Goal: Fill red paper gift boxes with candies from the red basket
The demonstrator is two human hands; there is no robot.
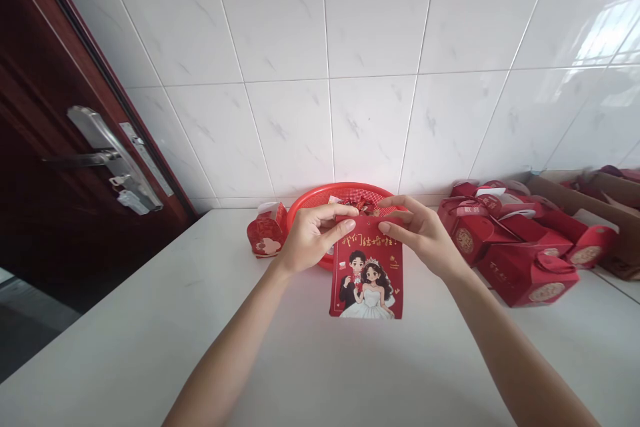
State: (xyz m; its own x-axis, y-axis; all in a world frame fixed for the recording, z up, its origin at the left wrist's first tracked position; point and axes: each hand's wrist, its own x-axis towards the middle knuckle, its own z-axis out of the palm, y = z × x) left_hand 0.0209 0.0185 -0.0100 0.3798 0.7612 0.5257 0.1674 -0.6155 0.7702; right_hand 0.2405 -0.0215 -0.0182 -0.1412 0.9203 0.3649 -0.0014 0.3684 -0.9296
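Flat red piece (371, 280): gold lettering, cartoon-couple print. Basket (320, 196) red. Wall tiles (373, 123) white, grey-veined.

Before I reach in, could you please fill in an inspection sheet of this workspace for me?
Surface: white countertop, set against a marbled white tile wall.
Job's things: red bride-and-groom packet, in both hands; beyond it, a red perforated basket with small wrapped pieces, partly hidden.
Clutter: small red box left of the basket; to the right, piled red gift boxes near a brown cardboard carton.
Hands: left hand pinches the packet's upper left edge; right hand holds the upper right, thumb in front.
Cables: nothing seen.
Surroundings: dark red door at left, with a metal lever handle and hanging keys.
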